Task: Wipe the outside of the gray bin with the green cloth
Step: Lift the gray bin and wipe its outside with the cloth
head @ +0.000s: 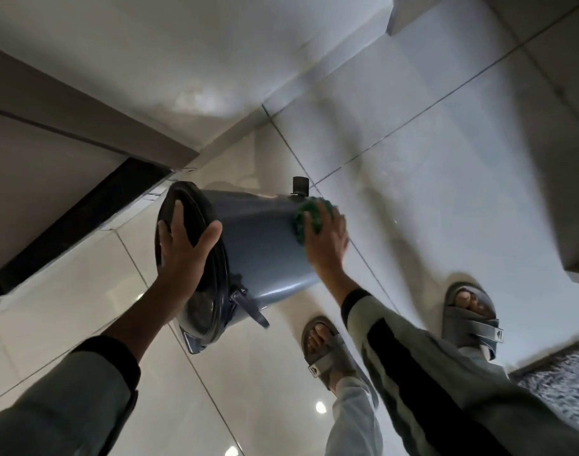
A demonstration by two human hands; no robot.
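The gray bin (258, 245) is tipped onto its side above the tiled floor (413, 153), with its lid end toward the left of the view and its base end toward the right. Whether the body touches the floor cannot be determined.

The left hand (182, 251) lies against the dark lid (182, 222). The grip is spread wide: fingers extend over the lid face and the thumb hooks over the lid rim. It steadies the bin at that end.

The right hand (324, 238) presses the green cloth (309, 218) against the outside wall of the bin near the base edge. The grip is partly closed, fingers curved over the cloth; the cloth is bunched between palm and bin wall and shows above the fingers. This area is slightly blurred.

A thin gray handle (251, 307) sticks out from the bin just below the lid rim. A small dark peg (300, 185) stands on the floor just behind the base end of the bin.

Both feet wear gray sandals (472, 320) with strap fasteners. Each strap carries a small light emblem; no lettering is readable on it. A speckled mat (564, 373) lies at the right edge. No legible writing appears on the bin or lid.
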